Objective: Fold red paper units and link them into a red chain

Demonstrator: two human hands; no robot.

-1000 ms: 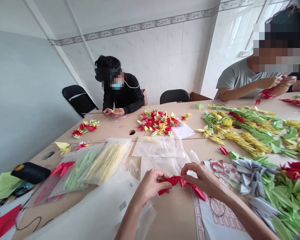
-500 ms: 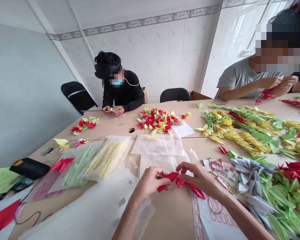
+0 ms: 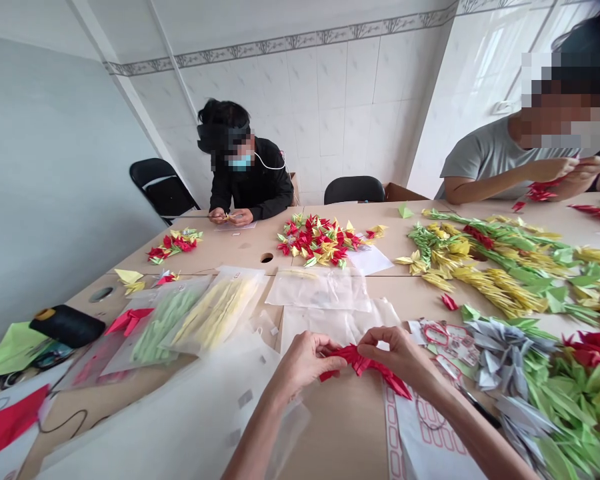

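Note:
My left hand [image 3: 303, 363] and my right hand [image 3: 397, 352] both pinch a chain of red folded paper pieces [image 3: 367, 367] just above the table's near edge. The chain runs from between my fingertips down to the right, over a white sheet with red printed frames [image 3: 433, 440]. Clear plastic bags [image 3: 325, 290] lie just beyond my hands. A heap of green, grey and red folded pieces [image 3: 545, 373] sits at my right.
Bags of green and yellow paper strips [image 3: 200, 317] lie at left, with a black pouch [image 3: 67, 325]. A red-yellow pile [image 3: 320, 240] sits mid-table. A person in black [image 3: 250, 180] folds opposite; a person in grey [image 3: 510, 160] works at right. Long yellow-green assemblies [image 3: 490, 267] spread across the right.
My two hands have drawn a little closer together on the red chain. The view has shifted slightly; the other people keep folding.

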